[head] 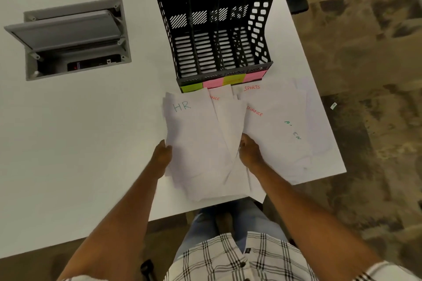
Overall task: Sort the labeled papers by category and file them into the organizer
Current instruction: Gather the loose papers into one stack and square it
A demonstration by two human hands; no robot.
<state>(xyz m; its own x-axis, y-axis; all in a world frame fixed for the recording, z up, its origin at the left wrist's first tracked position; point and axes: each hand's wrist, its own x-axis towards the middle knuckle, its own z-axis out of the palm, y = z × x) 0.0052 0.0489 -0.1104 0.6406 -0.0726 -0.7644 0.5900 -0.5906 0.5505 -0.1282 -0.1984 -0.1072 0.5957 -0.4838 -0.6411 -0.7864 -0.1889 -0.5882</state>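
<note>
Gripping the HR-topped stack of papers (196,143) are both hands, left hand (162,157) pinching one edge, right hand (250,152) the other, before the black organizer (219,29).

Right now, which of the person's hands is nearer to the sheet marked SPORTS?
The right hand. It grips papers below the SPORTS sheet, slightly to its left. The left hand holds the HR stack's left edge, farther off across the papers.
</note>
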